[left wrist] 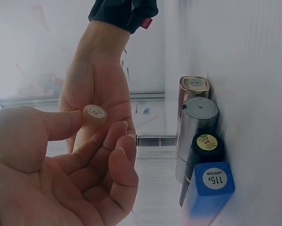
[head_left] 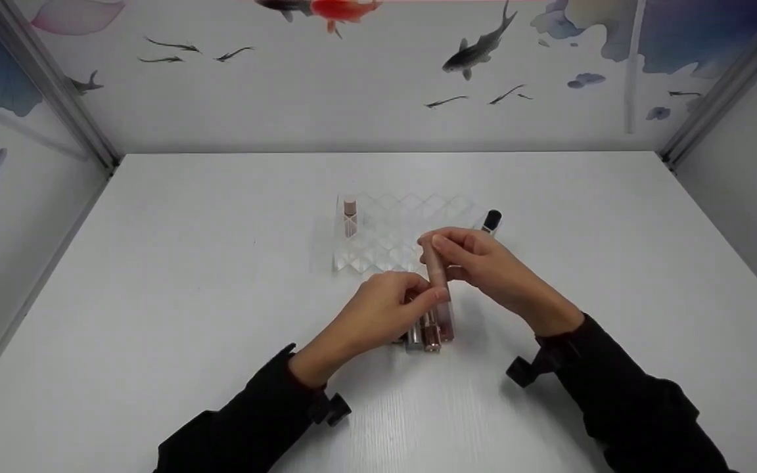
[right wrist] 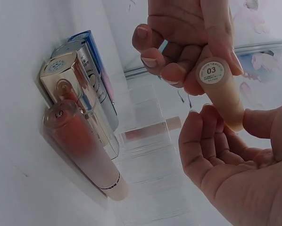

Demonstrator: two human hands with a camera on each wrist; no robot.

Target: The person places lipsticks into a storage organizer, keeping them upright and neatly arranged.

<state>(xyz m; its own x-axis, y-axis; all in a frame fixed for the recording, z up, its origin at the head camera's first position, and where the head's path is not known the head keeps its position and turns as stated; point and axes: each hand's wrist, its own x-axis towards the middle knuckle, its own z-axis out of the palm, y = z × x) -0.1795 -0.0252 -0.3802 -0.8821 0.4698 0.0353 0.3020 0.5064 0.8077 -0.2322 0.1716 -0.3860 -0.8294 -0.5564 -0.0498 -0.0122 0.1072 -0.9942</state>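
A slim beige-pink lip gloss tube [head_left: 436, 270] with a round "03" label [right wrist: 211, 70] on its end is held between both hands, above the table. My left hand [head_left: 378, 312] pinches its labelled end between thumb and fingers. My right hand [head_left: 497, 269] grips the opposite end with thumb and fingertips. Below the hands several lip products lie side by side on the table: a pink gloss tube [right wrist: 75, 136] marked 01, a gold lipstick [right wrist: 61, 70], a silver tube [left wrist: 200, 110], a dark one [left wrist: 208, 143] and a blue lipstick [left wrist: 213, 181].
Behind the hands stands a clear faceted acrylic organizer [head_left: 352, 263]. A pink-capped gloss [head_left: 350, 217] stands in its left back part. A black-capped tube [head_left: 492, 221] shows at its right side, partly behind my right hand. Patterned panels enclose the white table [head_left: 188, 295].
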